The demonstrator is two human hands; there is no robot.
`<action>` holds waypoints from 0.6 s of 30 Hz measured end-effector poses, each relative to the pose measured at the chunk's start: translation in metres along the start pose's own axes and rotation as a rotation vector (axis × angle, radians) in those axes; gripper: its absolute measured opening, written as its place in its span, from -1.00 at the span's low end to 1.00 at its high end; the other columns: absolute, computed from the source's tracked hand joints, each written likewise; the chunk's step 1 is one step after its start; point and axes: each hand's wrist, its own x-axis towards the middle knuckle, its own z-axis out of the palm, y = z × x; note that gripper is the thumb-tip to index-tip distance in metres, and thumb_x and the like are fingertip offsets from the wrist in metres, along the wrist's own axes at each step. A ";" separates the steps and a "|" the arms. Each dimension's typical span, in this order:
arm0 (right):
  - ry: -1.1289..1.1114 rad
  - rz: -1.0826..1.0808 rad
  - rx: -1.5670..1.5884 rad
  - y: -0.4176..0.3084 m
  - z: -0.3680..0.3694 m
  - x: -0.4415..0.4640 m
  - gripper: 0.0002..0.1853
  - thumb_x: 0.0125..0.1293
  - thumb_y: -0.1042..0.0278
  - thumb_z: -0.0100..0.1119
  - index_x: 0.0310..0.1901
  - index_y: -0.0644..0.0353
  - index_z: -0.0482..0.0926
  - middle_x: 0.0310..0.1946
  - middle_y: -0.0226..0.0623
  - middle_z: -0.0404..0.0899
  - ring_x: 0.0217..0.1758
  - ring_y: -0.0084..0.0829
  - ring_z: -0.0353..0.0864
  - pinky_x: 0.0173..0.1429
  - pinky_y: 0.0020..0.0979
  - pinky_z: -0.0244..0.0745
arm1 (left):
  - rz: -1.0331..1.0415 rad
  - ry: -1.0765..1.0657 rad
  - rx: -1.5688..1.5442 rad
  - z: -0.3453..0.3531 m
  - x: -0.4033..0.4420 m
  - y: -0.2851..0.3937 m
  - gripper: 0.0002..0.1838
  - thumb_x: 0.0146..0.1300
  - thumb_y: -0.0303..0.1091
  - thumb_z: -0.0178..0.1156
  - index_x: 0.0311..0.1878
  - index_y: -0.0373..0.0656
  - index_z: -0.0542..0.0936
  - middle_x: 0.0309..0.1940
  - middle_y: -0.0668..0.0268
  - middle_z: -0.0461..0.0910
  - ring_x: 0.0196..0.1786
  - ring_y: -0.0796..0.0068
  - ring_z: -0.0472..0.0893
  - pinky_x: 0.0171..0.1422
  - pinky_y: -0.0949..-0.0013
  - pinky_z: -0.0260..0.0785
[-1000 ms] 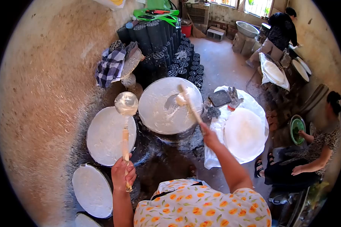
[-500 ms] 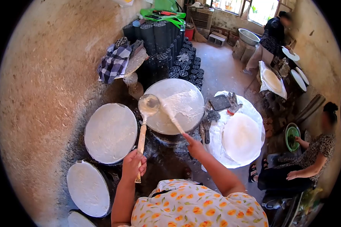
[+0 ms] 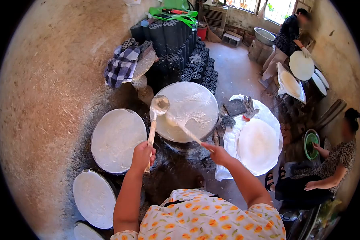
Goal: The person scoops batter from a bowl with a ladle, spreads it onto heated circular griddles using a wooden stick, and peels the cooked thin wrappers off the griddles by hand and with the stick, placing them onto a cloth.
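My left hand [image 3: 143, 155] is closed around the wooden handle of a ladle [image 3: 152, 130]. The ladle's round bowl is held over the left part of a large round griddle [image 3: 204, 98], which is coated with white batter. Between the fingers of my right hand [image 3: 218, 154] is a slim wooden-handled tool [image 3: 191, 135]. Its pale, batter-covered end meets the batter left of the griddle's middle, just below the ladle bowl; whether it is a brush or a spatula I cannot tell. Lumpy, thicker batter [image 3: 196, 116] lies on the griddle's right half.
To the left stand more round white-topped pans [image 3: 118, 140]. At right, a white cloth [image 3: 230, 154] bears a stack of thin round sheets [image 3: 258, 142] and a dirty glove [image 3: 250, 108]. Perforated coal cylinders [image 3: 170, 38] are piled behind. One person [image 3: 290, 36] works far right; another [image 3: 328, 168] sits nearer.
The tool in my right hand has swept slightly down and left across the batter. My left hand has lifted the ladle a little away. The far person now holds up a round sheet.
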 end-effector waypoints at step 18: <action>-0.142 0.400 0.544 -0.075 0.064 -0.071 -0.25 0.10 0.77 -0.15 0.35 -0.10 0.32 -0.02 -0.46 0.55 -0.18 -0.67 0.51 -0.18 -0.67 0.39 | -0.311 0.069 -0.591 0.023 -0.075 -0.011 -0.94 0.23 -0.48 -0.05 -0.25 -0.25 0.37 -0.56 0.32 0.34 -0.71 0.64 0.27 -0.74 0.52 0.11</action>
